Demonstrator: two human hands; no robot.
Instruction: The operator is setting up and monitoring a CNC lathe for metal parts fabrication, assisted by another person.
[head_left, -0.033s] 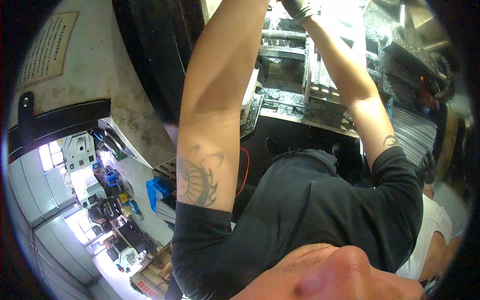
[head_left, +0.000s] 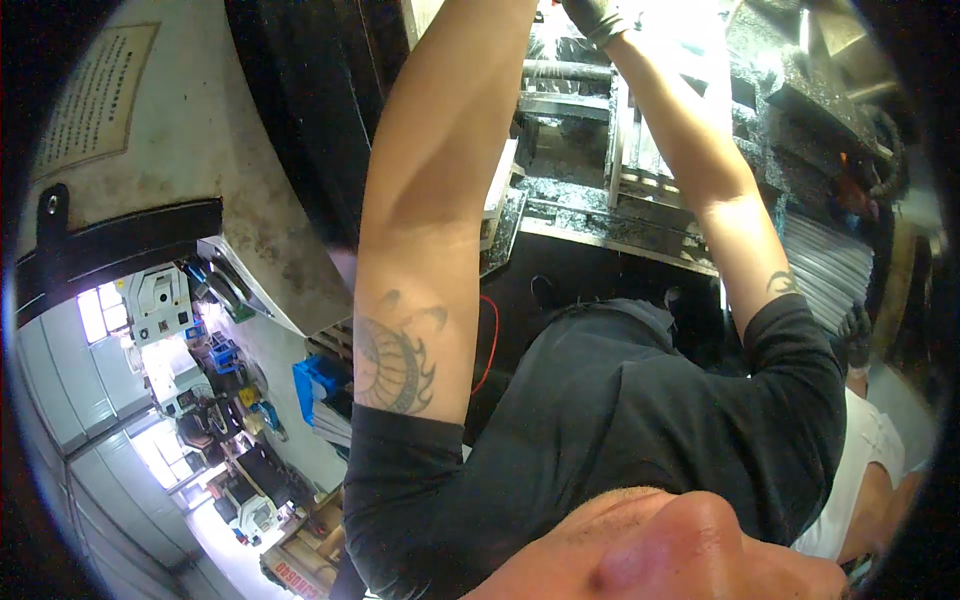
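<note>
My left arm (head_left: pixel 430 200) stretches up past the top edge of the head view, so my left hand is out of sight. At that same edge my right hand (head_left: pixel 594 16), in a dark glove with a light-striped cuff, shows only in part. Its fingers are cut off, and whether they grip anything is hidden. Just below and left of the glove, a bright spray (head_left: pixel 548 48) scatters over metal bars (head_left: pixel 565 103) inside a machine. Wet, glittering chips or fluid cover the machine bed (head_left: pixel 570 195) beneath my forearms.
A ribbed metal cover (head_left: pixel 825 265) lies right of my right elbow. A dark machine panel (head_left: pixel 310 110) rises at the left. Another person in white (head_left: pixel 860 460) is behind at the right, a dark-gloved hand (head_left: pixel 856 335) showing. Blue bins (head_left: pixel 318 385) and other machines (head_left: pixel 158 300) stand at the left.
The spray near my right hand has a slightly different shape and fans out lower. My arms have not visibly moved.
</note>
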